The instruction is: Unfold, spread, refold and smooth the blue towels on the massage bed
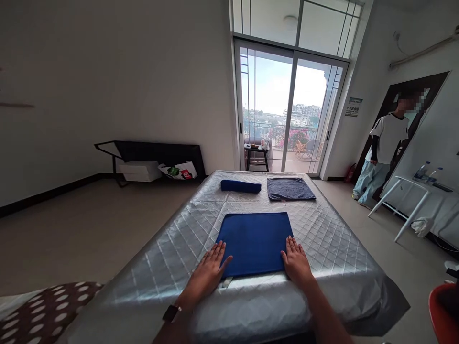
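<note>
A blue cloth (256,243), a towel by its look, lies spread flat on the bed's shiny silver quilted cover (179,239). My left hand (212,265) rests flat on its left edge, fingers stretched out and thumb over the cloth. On the opposite edge lies my right hand (296,260), also flat with its fingers extended. A small pale tag (227,282) sticks out below the cloth's near left corner. Farther back are a folded or rolled dark blue cloth (241,186) and a flat grey-blue towel (290,188), both apart from my hands.
A person (385,138) stands at the right by the dark door. White table legs (418,215) support a top with bottles (422,170). Against the left wall is a black frame (161,153) with a white box (139,170). A red chair (442,310) stands at lower right.
</note>
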The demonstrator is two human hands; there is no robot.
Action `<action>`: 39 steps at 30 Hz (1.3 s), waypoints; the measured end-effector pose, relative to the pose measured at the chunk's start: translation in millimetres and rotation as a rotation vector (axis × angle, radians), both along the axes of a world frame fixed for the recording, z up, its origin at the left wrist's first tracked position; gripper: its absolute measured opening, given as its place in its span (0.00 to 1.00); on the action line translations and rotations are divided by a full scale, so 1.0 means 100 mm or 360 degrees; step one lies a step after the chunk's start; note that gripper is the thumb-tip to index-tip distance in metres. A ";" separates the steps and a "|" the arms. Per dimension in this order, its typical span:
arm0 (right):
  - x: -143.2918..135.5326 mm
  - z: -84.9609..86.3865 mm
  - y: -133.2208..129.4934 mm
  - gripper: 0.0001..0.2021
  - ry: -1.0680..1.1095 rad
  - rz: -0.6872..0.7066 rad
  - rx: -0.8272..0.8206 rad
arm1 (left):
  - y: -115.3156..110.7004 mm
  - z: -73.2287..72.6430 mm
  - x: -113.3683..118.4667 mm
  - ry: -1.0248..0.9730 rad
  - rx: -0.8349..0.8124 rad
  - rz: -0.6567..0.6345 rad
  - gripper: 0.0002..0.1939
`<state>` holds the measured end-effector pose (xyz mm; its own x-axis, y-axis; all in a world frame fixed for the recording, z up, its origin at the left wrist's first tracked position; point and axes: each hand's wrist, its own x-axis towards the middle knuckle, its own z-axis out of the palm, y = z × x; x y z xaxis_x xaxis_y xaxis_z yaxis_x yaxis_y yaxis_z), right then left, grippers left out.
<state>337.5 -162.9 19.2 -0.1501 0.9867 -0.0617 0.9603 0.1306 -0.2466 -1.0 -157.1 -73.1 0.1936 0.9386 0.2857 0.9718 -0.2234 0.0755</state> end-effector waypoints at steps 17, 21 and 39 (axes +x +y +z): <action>0.30 0.41 -0.24 0.13 0.0342 0.0293 0.0175 | -0.62 0.80 -0.11 -0.0634 -0.0377 -0.0159 0.14; 0.43 0.50 -0.30 0.11 0.0342 0.0334 0.0013 | -0.63 0.86 -0.09 -0.0709 -0.0424 -0.0136 0.13; 0.41 0.49 -0.27 0.10 0.0121 0.0381 0.0199 | -0.60 0.61 -0.11 -0.0441 -0.0046 -0.0170 0.23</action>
<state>378.7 -189.5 68.6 -0.3796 0.9218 0.0788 0.8777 0.3858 -0.2841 -11.8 -216.7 -11.7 0.2098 0.9256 0.3150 0.8844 -0.3171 0.3425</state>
